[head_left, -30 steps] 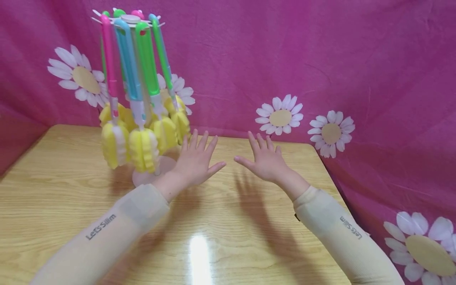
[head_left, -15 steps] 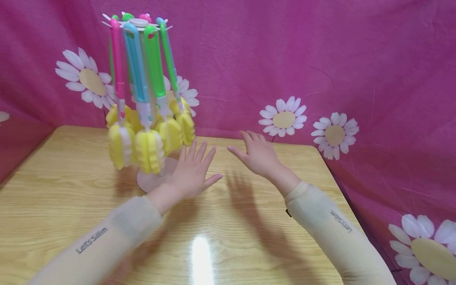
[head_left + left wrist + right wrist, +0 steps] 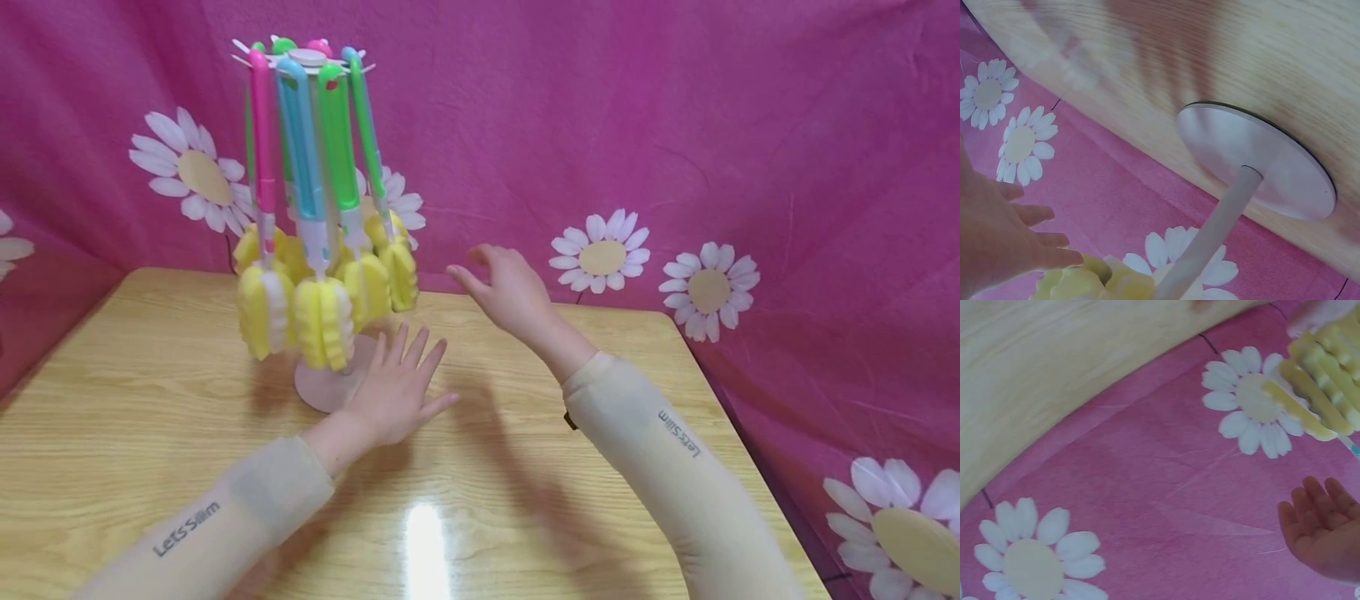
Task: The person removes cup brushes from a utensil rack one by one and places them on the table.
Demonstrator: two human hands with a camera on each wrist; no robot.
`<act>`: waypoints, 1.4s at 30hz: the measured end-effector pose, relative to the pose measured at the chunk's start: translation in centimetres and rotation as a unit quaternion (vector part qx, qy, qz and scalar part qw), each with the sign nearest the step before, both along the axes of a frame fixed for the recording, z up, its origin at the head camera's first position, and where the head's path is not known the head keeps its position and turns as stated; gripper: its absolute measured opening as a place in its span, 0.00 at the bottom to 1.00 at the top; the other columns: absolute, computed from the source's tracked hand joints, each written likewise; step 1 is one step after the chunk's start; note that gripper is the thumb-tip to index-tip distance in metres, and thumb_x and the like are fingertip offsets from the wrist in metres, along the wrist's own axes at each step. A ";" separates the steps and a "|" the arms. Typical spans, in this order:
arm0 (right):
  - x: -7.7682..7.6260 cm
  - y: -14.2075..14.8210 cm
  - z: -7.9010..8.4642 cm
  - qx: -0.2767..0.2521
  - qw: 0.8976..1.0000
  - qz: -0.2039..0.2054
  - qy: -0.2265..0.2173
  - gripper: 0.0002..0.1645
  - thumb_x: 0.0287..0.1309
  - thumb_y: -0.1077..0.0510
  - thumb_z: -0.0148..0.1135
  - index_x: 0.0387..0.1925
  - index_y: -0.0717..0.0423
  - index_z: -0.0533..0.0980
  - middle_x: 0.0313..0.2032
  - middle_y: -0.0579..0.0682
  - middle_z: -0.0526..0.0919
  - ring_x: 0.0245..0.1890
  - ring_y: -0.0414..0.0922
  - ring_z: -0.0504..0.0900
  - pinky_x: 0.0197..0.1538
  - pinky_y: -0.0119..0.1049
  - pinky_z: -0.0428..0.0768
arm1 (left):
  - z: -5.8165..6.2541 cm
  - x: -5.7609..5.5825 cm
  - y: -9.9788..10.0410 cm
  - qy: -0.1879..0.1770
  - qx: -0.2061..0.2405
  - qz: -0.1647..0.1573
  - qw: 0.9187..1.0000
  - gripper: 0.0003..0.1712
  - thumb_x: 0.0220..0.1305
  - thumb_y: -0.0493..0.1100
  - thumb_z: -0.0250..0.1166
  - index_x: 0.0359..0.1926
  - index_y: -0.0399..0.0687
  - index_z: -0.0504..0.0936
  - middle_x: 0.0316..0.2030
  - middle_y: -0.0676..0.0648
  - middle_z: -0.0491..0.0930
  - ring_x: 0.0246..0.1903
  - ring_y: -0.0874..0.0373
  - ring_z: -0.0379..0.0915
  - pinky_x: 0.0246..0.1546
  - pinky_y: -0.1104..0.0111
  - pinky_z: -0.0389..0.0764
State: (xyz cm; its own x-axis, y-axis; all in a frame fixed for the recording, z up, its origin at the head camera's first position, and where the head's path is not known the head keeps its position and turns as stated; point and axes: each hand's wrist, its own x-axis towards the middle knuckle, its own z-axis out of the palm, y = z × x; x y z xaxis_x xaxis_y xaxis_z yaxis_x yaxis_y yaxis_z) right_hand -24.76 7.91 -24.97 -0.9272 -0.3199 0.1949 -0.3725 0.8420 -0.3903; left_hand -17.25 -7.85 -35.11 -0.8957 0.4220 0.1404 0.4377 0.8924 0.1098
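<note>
A rotating-style white stand holds several sponge cleaning brushes hanging by their handles, among them a pink one (image 3: 261,133), a blue one (image 3: 303,142) and a green one (image 3: 339,142). Their yellow-and-white sponge heads (image 3: 322,321) hang above the stand's round base (image 3: 318,387). My left hand (image 3: 390,396) is just right of that base, fingers spread, holding nothing. Higher up, to the right of the brushes, my right hand (image 3: 513,292) is raised with loosely bent fingers and nothing in them. The left wrist view shows the stand's pole (image 3: 1216,231) rising from its base.
The stand is on a wooden table (image 3: 150,467), toward its back left. Behind and beside it hangs a pink cloth (image 3: 480,125) printed with white daisies. Glare (image 3: 426,550) lies on the tabletop near the front.
My right hand has moved left and up toward the brushes, its fingers bending a little. The left hand has drawn slightly back, still spread. The view has shifted, so the stand appears farther right.
</note>
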 end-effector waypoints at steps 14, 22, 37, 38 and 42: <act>-1.0 -5.7 4.4 -0.018 0.996 0.066 0.052 0.28 0.62 0.43 0.55 0.57 0.57 0.71 0.55 0.52 0.78 0.56 0.47 0.74 0.59 0.40 0.72 | -1.7 0.7 -1.9 0.002 0.021 0.008 1.000 0.43 0.65 0.65 0.49 0.69 0.40 0.59 0.68 0.31 0.55 0.69 0.32 0.44 0.66 0.40 0.48; -1.8 -6.9 4.5 -0.020 0.997 0.067 0.044 0.27 0.63 0.46 0.55 0.56 0.59 0.71 0.54 0.53 0.78 0.54 0.48 0.77 0.56 0.40 0.74 | -2.4 1.5 -3.7 -0.008 0.044 0.020 0.999 0.42 0.65 0.63 0.50 0.69 0.38 0.58 0.68 0.32 0.55 0.69 0.32 0.42 0.60 0.40 0.62; -1.9 -8.5 4.9 -0.053 0.996 0.064 0.020 0.23 0.65 0.47 0.53 0.54 0.58 0.73 0.48 0.53 0.81 0.48 0.46 0.79 0.51 0.39 0.76 | -3.4 2.3 -6.0 0.012 0.049 0.043 0.998 0.39 0.64 0.61 0.53 0.66 0.40 0.62 0.67 0.34 0.59 0.67 0.35 0.53 0.62 0.39 0.55; -2.0 -8.5 4.9 -0.059 0.996 0.062 0.016 0.23 0.65 0.48 0.53 0.54 0.57 0.73 0.47 0.53 0.82 0.47 0.45 0.79 0.50 0.38 0.77 | -3.6 2.4 -6.2 0.026 0.050 0.041 0.998 0.39 0.63 0.61 0.54 0.65 0.39 0.63 0.65 0.34 0.63 0.66 0.35 0.55 0.61 0.39 0.56; -2.4 -8.7 4.9 -0.093 0.994 0.064 0.003 0.21 0.65 0.50 0.54 0.54 0.57 0.73 0.44 0.53 0.83 0.41 0.44 0.79 0.45 0.36 0.77 | -4.1 2.5 -7.0 0.069 0.043 0.045 0.996 0.41 0.61 0.61 0.58 0.66 0.39 0.61 0.60 0.35 0.69 0.61 0.36 0.59 0.60 0.38 0.55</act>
State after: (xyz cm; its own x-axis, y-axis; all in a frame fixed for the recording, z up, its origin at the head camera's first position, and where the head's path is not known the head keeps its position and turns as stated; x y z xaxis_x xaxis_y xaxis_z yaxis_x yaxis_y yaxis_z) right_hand -27.13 -0.77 -20.10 -0.8796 -0.3939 0.2666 -0.4751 0.7005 -0.5325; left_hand -14.74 -14.82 -39.23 -0.8993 0.3213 0.2967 0.3718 0.9189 0.1319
